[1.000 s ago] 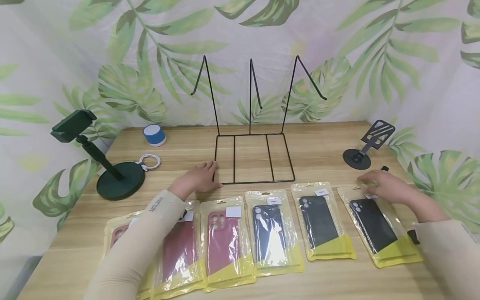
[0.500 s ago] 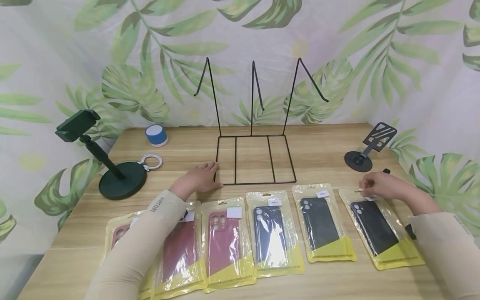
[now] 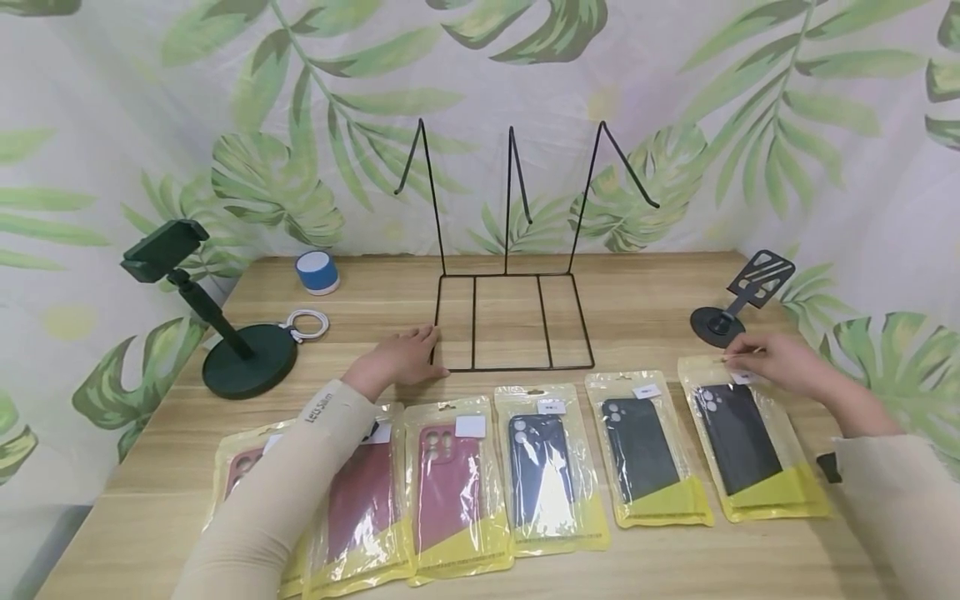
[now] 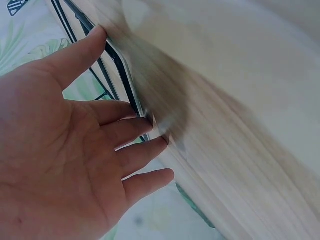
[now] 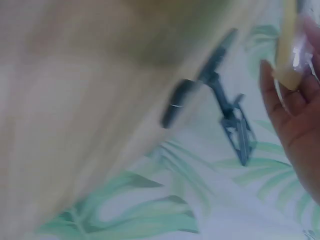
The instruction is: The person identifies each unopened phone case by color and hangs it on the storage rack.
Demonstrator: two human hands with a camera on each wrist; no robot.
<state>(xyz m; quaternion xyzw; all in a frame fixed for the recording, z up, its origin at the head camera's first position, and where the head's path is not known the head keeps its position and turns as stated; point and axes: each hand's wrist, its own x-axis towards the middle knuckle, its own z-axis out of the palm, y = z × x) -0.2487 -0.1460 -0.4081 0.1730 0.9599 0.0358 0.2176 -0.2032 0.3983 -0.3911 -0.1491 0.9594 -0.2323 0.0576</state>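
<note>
My right hand pinches the top edge of the rightmost phone case packet, which has clear plastic and a yellow bottom with a black case inside. In the right wrist view, the fingers of that hand curl around the packet's corner. My left hand rests with extended fingers at the left side of the black wire display rack. Seen from the left wrist, the thumb and fingers of this hand touch the rack's base wire.
Several more packets, including a dark one, a navy one and a pink one, lie in a row. Around the back stand a green phone stand, a blue speaker, a white cable and a black folding stand.
My right hand has gripped the rightmost packet's top and shifted it slightly, turning it straighter and up and to the left. The left hand stays by the rack. The view has drifted slightly.
</note>
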